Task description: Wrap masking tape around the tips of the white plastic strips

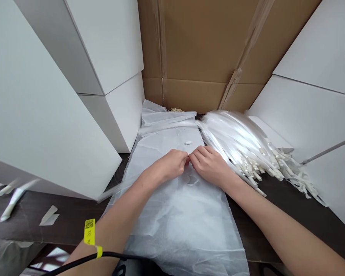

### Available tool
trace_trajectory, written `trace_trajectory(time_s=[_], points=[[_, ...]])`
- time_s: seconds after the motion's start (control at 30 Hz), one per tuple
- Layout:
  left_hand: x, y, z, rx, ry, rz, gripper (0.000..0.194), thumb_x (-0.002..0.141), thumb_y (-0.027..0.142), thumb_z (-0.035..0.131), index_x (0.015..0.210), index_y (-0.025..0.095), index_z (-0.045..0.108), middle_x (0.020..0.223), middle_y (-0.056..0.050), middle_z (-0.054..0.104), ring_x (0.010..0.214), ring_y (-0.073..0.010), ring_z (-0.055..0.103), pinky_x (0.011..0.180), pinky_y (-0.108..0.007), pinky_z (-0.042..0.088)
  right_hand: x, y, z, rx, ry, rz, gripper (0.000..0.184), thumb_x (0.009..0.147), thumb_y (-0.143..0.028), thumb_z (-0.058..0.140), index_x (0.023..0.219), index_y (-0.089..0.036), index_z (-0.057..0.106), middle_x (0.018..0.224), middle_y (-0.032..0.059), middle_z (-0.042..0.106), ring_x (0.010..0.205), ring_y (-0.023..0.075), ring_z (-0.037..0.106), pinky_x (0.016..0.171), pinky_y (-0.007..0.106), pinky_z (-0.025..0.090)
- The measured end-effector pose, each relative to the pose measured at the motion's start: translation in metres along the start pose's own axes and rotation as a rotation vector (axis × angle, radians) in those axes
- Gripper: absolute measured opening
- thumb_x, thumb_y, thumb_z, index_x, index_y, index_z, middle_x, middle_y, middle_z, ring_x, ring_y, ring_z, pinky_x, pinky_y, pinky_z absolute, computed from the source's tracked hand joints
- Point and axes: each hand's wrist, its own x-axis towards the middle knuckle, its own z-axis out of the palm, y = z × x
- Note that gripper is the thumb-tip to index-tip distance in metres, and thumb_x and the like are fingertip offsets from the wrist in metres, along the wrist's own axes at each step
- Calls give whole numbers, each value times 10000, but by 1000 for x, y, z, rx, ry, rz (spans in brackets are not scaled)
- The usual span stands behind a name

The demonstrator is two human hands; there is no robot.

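Head view. The left hand (175, 163) and right hand (204, 163) meet above the sheet (186, 218), fingers curled and tips drawn together; whether anything is pinched between them cannot be told. The sheet, spread on the dark surface (248, 230), appears light, soft and easily creased, best taken by its edges. The piece (188, 143) lies on the sheet, beyond the hands; probably light, it suits a fingertip pinch. Right of the sheet, the strands (232, 134) look slippery and pliant, best gripped at their wrapped ends (257, 163).

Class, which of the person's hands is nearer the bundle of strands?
Right: the right hand is beside the bundle; the left hand is farther off, beyond the right.
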Motion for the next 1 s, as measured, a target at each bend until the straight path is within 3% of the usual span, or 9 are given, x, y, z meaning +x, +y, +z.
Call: trace_trajectory(time_s=[0.23,0.43,0.57,0.63,0.7,0.77,0.83,0.9,1.0], points=[[-8,4,-19,-162,-212,-53,281,921,275,409,749,172,606,703,-7,596,591,-126,455,575,-266,353,2,9,-6,-105,69,-219,323,963,-56,426,727,-184,605,683,65,544,678,212,431,686,373,338],[-11,0,-25,-215,-238,-44,303,939,302,392,789,166,618,733,-7,573,605,-118,418,569,-257,336,8,16,-8,-44,127,-287,330,962,-43,440,721,-192,610,675,50,547,680,202,439,693,364,355],[-11,-5,-21,-177,-192,-21,291,937,294,392,801,181,623,738,-8,588,616,-129,451,592,-264,357,12,16,-7,-83,133,-292,305,942,-47,479,705,-185,609,660,39,547,676,197,463,701,361,395],[-10,-7,-21,-155,-134,-33,287,938,294,388,811,187,622,744,-10,600,610,-135,463,585,-269,354,14,19,-11,-54,85,-270,260,959,-92,488,767,-170,645,721,58,604,744,213,517,755,375,429],[-10,-8,-22,-150,-81,-57,283,939,302,394,833,191,632,756,-13,610,605,-139,474,571,-272,347,14,23,-17,37,28,-185,207,993,-244,517,972,-126,685,924,112,683,904,257,572,840,412,455],[-11,-9,-24,-163,-41,-75,289,946,327,405,855,195,646,745,-13,603,604,-140,479,562,-271,345,10,26,-23,153,-1,-44,406,985,-404,551,1216,-78,626,1155,161,674,1065,305,570,908,449,463],[-12,-10,-26,-185,-24,-84,307,955,367,415,868,200,657,729,-10,590,603,-141,480,563,-269,349,5,26,-26,252,12,88,519,964,-431,587,1336,-71,551,1235,169,653,1118,315,566,926,453,474],[-12,-11,-26,-198,-33,-89,322,958,390,418,866,202,662,730,-10,587,607,-141,479,563,-268,348,2,24,-26,311,30,139,473,968,-377,592,1338,-86,545,1217,156,666,1102,296,581,916,435,490],[-11,-11,-22,-201,-64,-68,339,959,396,410,841,198,659,755,-9,595,625,-141,478,576,-270,350,3,18,-23,324,52,84,311,996,-307,552,1233,-113,607,1122,128,700,1030,265,610,857,400,496]])
